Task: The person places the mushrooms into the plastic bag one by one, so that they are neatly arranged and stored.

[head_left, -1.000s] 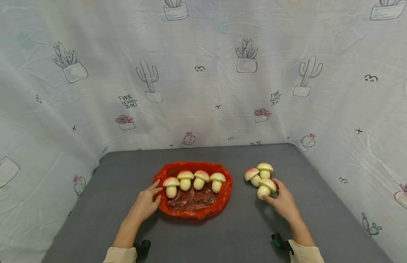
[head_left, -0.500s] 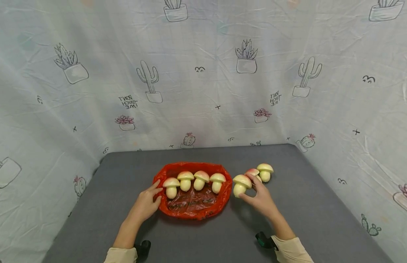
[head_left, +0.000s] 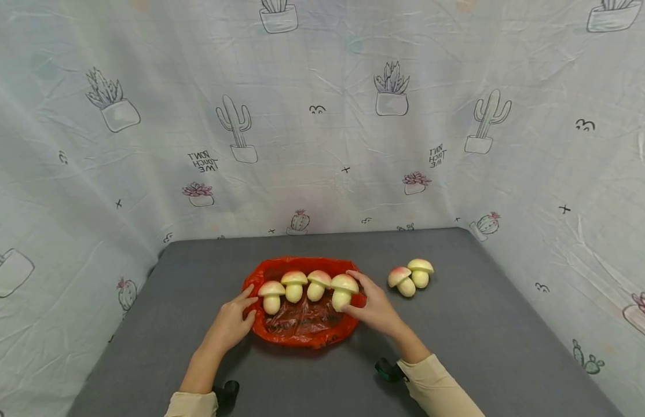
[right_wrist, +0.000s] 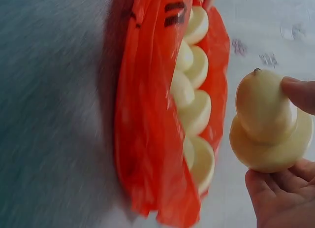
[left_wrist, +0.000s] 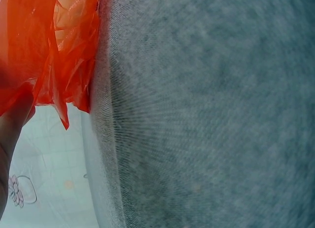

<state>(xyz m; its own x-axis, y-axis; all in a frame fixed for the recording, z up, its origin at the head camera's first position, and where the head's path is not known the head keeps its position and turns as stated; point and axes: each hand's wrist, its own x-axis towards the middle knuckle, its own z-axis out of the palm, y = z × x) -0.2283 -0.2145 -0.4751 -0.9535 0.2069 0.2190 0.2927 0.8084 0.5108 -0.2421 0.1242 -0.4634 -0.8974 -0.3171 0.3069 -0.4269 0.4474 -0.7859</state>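
Note:
A red plastic bag (head_left: 314, 341) with its mouth spread wide sits on the grey table, a row of several pale yellow toy mushrooms with reddish caps inside it. My left hand (head_left: 230, 324) holds the bag's left rim; in the left wrist view a finger (left_wrist: 17, 114) lies against the red film. My right hand (head_left: 377, 310) grips a toy mushroom (right_wrist: 266, 114) between thumb and fingers, stem toward the wrist camera. From the head it overlaps the bag's right end and hides the rightmost mushroom there. The right wrist view shows it apart from the row in the bag.
Two more toy mushrooms, one nearer (head_left: 402, 282) and one farther (head_left: 420, 272), stand close together on the table (head_left: 312, 388) to the right of the bag. A white cloth (head_left: 322, 133) printed with cacti surrounds the table at the back and sides.
My right hand has carried one mushroom leftward from the group of three on the right to over the bag's right end. My left hand has stayed at the rim.

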